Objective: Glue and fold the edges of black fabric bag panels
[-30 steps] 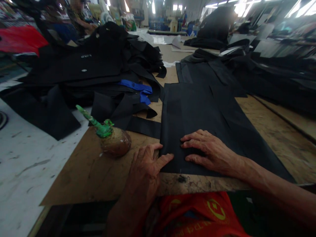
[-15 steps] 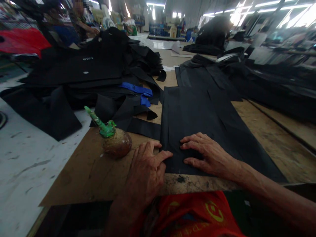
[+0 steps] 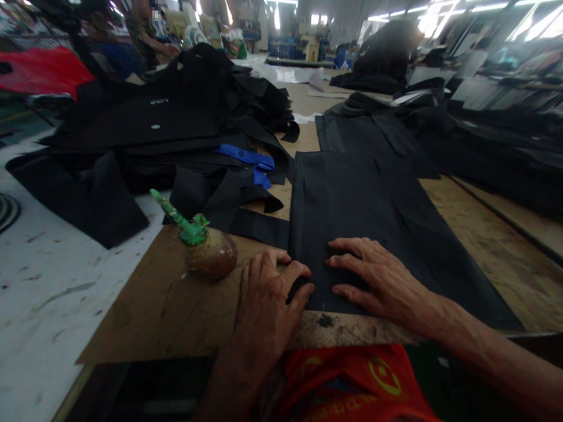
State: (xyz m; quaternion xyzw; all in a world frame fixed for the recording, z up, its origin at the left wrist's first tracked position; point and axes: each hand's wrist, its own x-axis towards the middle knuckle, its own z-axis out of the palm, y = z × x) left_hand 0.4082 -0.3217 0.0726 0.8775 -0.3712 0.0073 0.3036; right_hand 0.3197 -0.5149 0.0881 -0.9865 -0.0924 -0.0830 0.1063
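Note:
A flat black fabric panel (image 3: 352,199) lies on the brown board (image 3: 193,319), its near edge close to the board's front. My left hand (image 3: 275,290) rests at the panel's lower left corner, fingers apart, thumb and forefinger on the fabric and the other fingertips over the board. On top of the panel, to the right, my right hand (image 3: 373,275) lies with its fingers spread and nothing in them. Just left of my left hand stands a rounded brown pot (image 3: 211,255) with a brush-like stick (image 3: 171,214) coated in green poking out of its top.
Piled black fabric pieces (image 3: 153,117) fill the left back, with a blue strip (image 3: 246,157) among them. More black fabric (image 3: 492,152) lies along the right. A white, stained surface (image 3: 53,293) borders the board on the left. A person (image 3: 152,44) sits at the far left.
My left thumb has shifted, and the thumb and forefinger now sit wider apart on the panel's corner. My right hand has moved slightly right. The view has shifted a little.

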